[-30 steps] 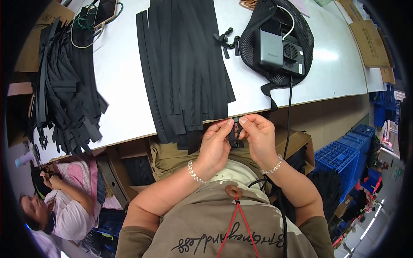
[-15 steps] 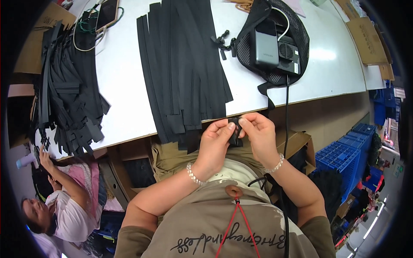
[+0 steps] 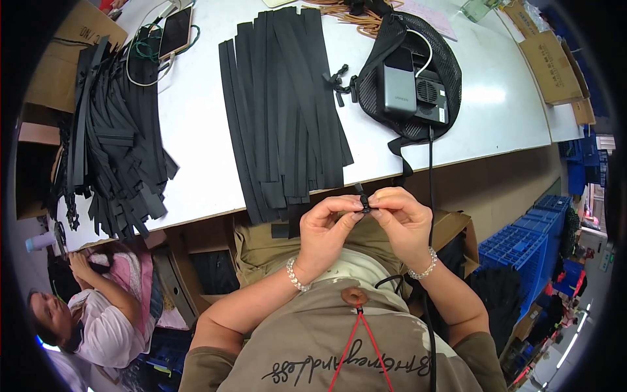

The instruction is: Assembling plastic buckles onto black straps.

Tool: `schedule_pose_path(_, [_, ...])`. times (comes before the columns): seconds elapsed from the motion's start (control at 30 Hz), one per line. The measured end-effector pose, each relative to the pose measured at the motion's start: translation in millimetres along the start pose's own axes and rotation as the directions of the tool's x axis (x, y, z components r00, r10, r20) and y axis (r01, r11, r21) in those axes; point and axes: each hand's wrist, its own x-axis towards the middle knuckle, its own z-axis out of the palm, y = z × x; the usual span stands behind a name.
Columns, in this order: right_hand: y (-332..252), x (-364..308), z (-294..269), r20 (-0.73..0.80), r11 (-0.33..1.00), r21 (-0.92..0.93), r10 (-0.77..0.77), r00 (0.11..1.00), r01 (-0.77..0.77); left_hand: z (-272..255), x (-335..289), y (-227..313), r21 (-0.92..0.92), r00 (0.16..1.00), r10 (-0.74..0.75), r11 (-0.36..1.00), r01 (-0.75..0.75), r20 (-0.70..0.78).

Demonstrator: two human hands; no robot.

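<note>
In front of my body, just off the table's near edge, both hands meet at a small black piece [image 3: 364,203] with a short tab sticking up; its exact kind is too small to make out. My left hand [image 3: 326,225] pinches it from one side between thumb and fingers. From the other side my right hand [image 3: 403,215] pinches it as well, the fingertips nearly touching. Beyond my left hand lies a stack of black zipper strips [image 3: 281,104], their near ends hanging over the table edge. Several small black pieces [image 3: 339,83] lie beside that stack.
A black mesh bag [image 3: 452,81] holding a power bank [image 3: 396,91] sits at the right, its black cable running down past my right hand. More black strips [image 3: 121,144] and a phone [image 3: 176,29] lie left on the white table [image 3: 196,150]. A co-worker [image 3: 108,307] sits at lower left.
Both hands have come slightly nearer my body and turned, fingertips closer together around the small black piece. The co-worker's hand has drawn back from the table edge.
</note>
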Motion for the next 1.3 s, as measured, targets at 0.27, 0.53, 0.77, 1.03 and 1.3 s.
schedule_pose_path(0.27, [-8, -4, 2, 0.026, 0.989, 0.09, 0.116, 0.993, -0.118, -4, 2, 8, 0.121, 0.992, -0.12, 0.986, 0.115, 0.037])
schedule_pose_path(0.53, [-20, -1, 0, 0.119, 0.991, -0.043, 0.134, 0.984, -0.13, 1, 1, 20, 0.259, 0.998, 0.019, 0.965, -0.036, 0.068])
schedule_pose_path(0.77, [-19, -4, -1, 0.09, 0.997, -0.069, 0.045, 0.995, -0.039, 1, 3, 27, 0.346, 0.98, 0.131, 0.922, -0.176, 0.15])
schedule_pose_path(1.03, [-18, -5, 2, 0.088, 0.999, 0.022, 0.028, 0.996, -0.03, -1, 3, 29, 0.365, 0.952, 0.212, 0.887, -0.283, 0.223])
schedule_pose_path(1.3, [-23, -2, 2, 0.111, 0.999, -0.035, 0.005, 0.994, -0.002, -7, 5, 25, 0.319, 0.953, 0.2, 0.909, -0.267, 0.228])
